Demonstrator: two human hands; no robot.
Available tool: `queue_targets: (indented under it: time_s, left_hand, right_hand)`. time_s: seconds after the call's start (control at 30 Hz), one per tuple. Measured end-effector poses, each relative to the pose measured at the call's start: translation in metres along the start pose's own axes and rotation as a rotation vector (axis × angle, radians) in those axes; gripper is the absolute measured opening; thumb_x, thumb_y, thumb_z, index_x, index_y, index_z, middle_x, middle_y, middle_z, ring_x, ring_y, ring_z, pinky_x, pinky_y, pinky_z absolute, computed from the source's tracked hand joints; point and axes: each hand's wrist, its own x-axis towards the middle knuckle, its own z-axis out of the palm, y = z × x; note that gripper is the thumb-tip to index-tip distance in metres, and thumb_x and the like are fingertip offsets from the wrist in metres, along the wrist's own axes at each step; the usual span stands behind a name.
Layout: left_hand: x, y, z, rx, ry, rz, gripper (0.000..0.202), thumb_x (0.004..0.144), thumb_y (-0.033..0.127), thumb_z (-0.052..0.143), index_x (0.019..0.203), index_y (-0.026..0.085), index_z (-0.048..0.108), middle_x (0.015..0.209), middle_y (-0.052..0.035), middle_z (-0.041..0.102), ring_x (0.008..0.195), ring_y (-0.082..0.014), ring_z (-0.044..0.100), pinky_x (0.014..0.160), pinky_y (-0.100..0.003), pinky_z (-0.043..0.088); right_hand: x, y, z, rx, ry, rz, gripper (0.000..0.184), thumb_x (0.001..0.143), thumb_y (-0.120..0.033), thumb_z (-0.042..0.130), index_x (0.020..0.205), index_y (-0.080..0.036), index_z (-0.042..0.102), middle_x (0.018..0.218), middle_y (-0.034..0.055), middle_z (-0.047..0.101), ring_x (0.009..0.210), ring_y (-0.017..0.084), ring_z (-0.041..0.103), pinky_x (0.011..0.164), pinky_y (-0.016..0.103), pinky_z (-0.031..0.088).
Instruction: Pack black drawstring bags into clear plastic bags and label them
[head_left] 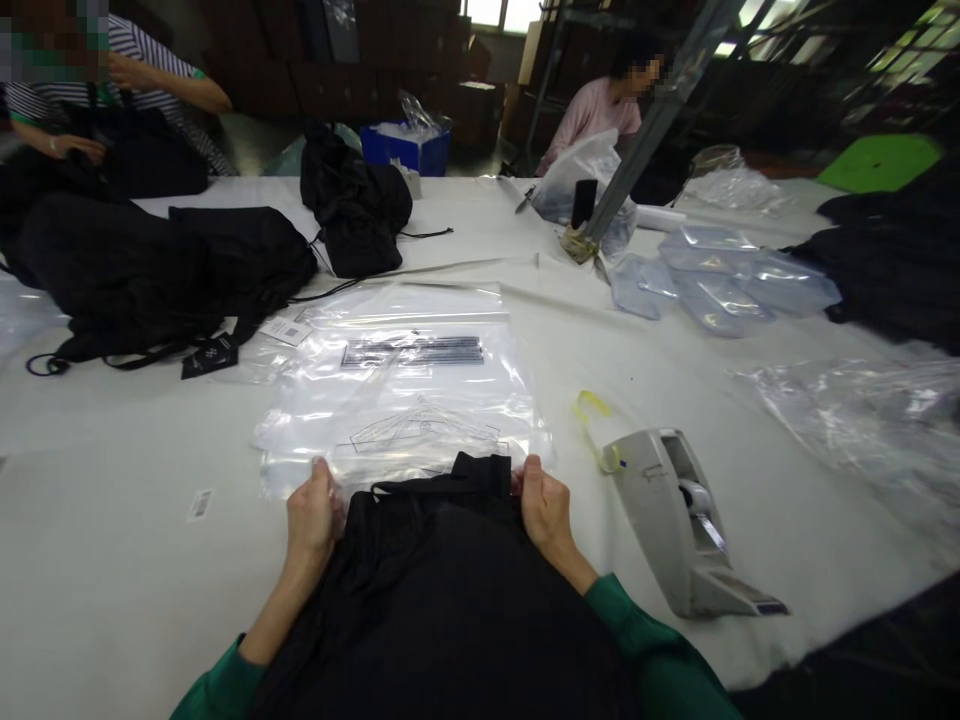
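A folded black fabric bag (442, 590) lies in front of me on the white table (112, 560), its far end at the mouth of a clear plastic bag (405, 400) printed with a dark label and line drawings. My left hand (311, 515) grips the left edge of the plastic bag's opening, fingers closed. My right hand (546, 510) does the same on the right edge. The black bag's top sits between my two hands.
A grey tape dispenser (679, 520) with yellow tape stands right of my hand. Black bags (150, 270) pile at the left and centre back, clear plastic bags (720, 280) at the right. Two other people work at the far side; a small barcode sticker (201, 503) lies left.
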Motion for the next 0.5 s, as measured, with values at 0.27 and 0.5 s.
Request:
queue_targets:
  time_s: [0.27,0.5]
  left_hand:
    - [-0.024,-0.028,-0.069,0.154,0.115,0.300,0.037,0.069,0.057,0.062,0.061,0.021,0.059,0.058,-0.0012,0.059,0.057,-0.0178,0.057,0.057,-0.028,0.047]
    - [-0.019,-0.077,-0.103,0.465,-0.538,0.467,0.029,0.080,0.047,0.056,0.090,0.025,0.070,0.086,-0.0028,0.071,0.080,-0.0206,0.067,0.069,-0.026,0.053]
  right_hand:
    - [-0.027,0.038,-0.053,-0.079,-0.120,-0.605,0.023,0.097,-0.031,0.049,0.100,-0.020,0.069,0.087,0.0074,0.071,0.079,0.021,0.068,0.073,0.031,0.056]
    - [-0.059,0.077,-0.074,-0.243,-0.157,-0.230,0.023,0.085,-0.034,0.052,0.093,-0.019,0.068,0.083,0.0085,0.068,0.073,0.023,0.067,0.065,0.033,0.058]
